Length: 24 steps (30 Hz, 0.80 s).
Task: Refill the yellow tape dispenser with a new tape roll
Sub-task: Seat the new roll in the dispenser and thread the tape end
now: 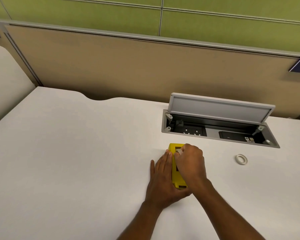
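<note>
The yellow tape dispenser (175, 174) lies on the white desk (76, 161), long axis pointing away from me. My left hand (161, 181) lies flat against its left side and wraps its near end, holding it. My right hand (189, 163) is on top of the dispenser, fingers closed on a small pale piece (179, 151) at the top opening; what that piece is I cannot tell. A white tape roll (241, 159) lies flat on the desk to the right, apart from both hands.
An open cable box (218, 134) with its grey lid (220, 108) raised is sunk into the desk just beyond the dispenser. A tan partition panel (145, 66) stands along the desk's far edge.
</note>
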Available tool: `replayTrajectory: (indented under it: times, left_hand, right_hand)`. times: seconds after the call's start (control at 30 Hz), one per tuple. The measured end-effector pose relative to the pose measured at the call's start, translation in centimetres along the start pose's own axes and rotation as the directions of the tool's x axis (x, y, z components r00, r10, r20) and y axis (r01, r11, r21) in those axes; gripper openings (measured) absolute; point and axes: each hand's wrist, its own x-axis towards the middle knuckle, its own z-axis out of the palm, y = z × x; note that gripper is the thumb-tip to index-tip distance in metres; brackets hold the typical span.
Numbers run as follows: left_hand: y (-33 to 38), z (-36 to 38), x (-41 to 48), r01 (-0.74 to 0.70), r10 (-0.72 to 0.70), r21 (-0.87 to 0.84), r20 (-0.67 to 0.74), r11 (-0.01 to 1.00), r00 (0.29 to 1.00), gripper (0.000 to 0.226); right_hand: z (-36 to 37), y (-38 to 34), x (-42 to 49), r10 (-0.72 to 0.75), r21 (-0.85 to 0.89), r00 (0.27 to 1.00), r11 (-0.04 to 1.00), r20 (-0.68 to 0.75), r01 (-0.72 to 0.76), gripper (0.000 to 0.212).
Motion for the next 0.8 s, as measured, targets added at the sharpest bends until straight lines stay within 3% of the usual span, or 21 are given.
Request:
replayTrajectory:
  times: [0.23, 0.43, 0.8]
  left_hand:
    - [0.00, 0.06, 0.02, -0.002, 0.002, 0.015, 0.007, 1.000, 1.000, 0.110]
    - [-0.15, 0.32, -0.01, 0.020, -0.020, 0.005, 0.019, 1.000, 1.000, 0.111]
    - [0.01, 0.33, -0.08, 0.019, -0.019, 0.000, 0.014, 1.000, 1.000, 0.113]
  right_hand:
    - [0.15, 0.15, 0.13, 0.012, -0.022, 1.000, 1.000, 0.006, -0.011, 0.028]
    - [0.01, -0.12, 0.36, 0.039, -0.004, 0.998, 0.999, 0.043, -0.038, 0.040]
    - [-0.61, 0.51, -0.18, -0.077, -0.012, 0.993, 0.997, 0.094, 0.078, 0.040]
